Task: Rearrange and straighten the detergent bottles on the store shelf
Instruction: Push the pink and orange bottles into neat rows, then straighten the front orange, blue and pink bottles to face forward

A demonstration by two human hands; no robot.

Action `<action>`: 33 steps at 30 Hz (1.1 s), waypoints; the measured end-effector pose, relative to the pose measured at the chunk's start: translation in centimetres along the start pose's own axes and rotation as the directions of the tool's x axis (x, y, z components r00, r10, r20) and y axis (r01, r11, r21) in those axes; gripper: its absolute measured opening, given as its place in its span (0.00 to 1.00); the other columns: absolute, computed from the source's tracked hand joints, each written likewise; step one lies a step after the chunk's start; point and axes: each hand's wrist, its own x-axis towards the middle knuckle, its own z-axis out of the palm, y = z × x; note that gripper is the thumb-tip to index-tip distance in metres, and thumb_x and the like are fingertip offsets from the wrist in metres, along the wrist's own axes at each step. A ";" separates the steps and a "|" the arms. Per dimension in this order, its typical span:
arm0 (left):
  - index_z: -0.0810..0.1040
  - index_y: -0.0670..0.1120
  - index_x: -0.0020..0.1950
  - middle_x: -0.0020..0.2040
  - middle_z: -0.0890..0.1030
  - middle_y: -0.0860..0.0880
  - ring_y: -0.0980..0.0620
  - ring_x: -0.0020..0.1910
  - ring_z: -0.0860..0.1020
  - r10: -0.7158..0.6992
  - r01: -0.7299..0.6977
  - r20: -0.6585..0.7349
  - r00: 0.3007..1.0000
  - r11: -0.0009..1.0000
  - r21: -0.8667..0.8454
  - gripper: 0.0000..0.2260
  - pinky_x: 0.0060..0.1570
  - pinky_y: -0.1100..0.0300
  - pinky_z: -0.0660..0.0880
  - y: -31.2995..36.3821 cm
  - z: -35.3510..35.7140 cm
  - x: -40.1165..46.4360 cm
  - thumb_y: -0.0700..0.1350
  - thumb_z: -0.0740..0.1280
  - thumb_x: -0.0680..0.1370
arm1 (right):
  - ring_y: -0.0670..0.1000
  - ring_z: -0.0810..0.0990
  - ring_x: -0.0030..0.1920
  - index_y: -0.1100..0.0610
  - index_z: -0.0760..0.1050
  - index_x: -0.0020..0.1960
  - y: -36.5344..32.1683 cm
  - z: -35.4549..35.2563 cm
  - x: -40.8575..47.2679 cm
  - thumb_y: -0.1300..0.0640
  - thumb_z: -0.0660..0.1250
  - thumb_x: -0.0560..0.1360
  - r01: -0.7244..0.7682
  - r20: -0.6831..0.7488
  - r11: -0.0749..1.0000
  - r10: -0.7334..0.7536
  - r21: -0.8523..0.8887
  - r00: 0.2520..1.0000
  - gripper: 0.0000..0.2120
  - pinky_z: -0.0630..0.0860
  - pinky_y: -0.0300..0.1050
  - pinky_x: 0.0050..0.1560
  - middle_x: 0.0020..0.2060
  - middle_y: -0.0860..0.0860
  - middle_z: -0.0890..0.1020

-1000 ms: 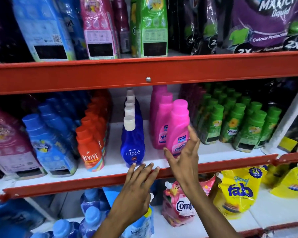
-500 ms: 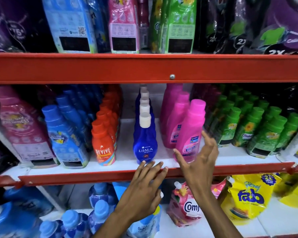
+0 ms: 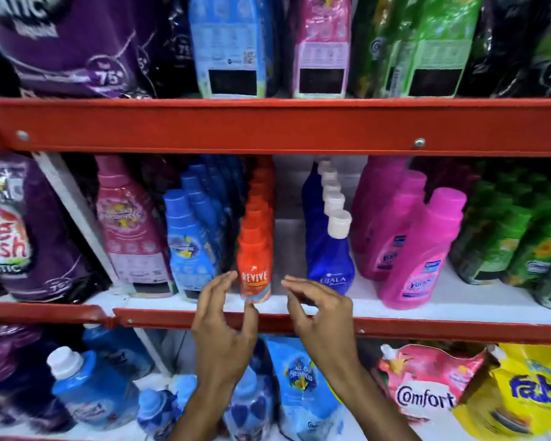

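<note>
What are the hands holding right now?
Nothing yet. The left hand and right hand are open on either side of the front orange Revive bottle, near its base, with no grip closed on it.

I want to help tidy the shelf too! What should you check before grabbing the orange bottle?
1. Both hands free: ok. The left hand and right hand are open and hold nothing.
2. Hands lined up: ok. They sit on either side of the front orange bottle, not touching it yet.
3. Bottle standing straight: ok, it looks upright at the front edge of the shelf.
4. Room beside it: ok on the right, with a gap before the dark blue bottle; tight on the left, near the light blue bottle.
5. Neighbours straight: not ok. The dark blue bottle tilts.
6. Cap closed tight: cannot tell.
</note>
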 end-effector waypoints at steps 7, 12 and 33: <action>0.72 0.43 0.73 0.67 0.80 0.44 0.45 0.65 0.79 -0.059 0.052 0.094 0.994 0.996 0.076 0.27 0.66 0.44 0.77 -0.9 -0.2 1.3 0.52 0.65 0.75 | 0.36 0.84 0.41 0.52 0.82 0.56 -0.5 3.3 1.2 0.64 0.69 0.73 -0.180 0.122 0.978 0.192 -0.101 0.974 0.14 0.81 0.37 0.48 0.43 0.39 0.87; 0.74 0.44 0.70 0.61 0.85 0.46 0.48 0.59 0.83 -0.078 0.064 0.150 0.986 0.993 0.095 0.25 0.60 0.48 0.80 -1.3 0.2 2.2 0.53 0.65 0.75 | 0.41 0.86 0.44 0.51 0.82 0.56 0.2 4.1 1.5 0.63 0.68 0.74 -0.231 0.197 0.960 0.259 -0.155 0.946 0.13 0.82 0.41 0.49 0.45 0.46 0.89; 0.77 0.46 0.65 0.54 0.87 0.50 0.54 0.52 0.85 -0.046 0.030 0.189 0.981 0.996 0.084 0.14 0.54 0.52 0.83 -2.6 0.7 2.6 0.41 0.69 0.80 | 0.34 0.85 0.42 0.53 0.84 0.54 -0.3 3.6 1.7 0.64 0.72 0.74 -0.331 0.212 0.941 0.337 -0.065 0.917 0.12 0.81 0.31 0.50 0.41 0.39 0.86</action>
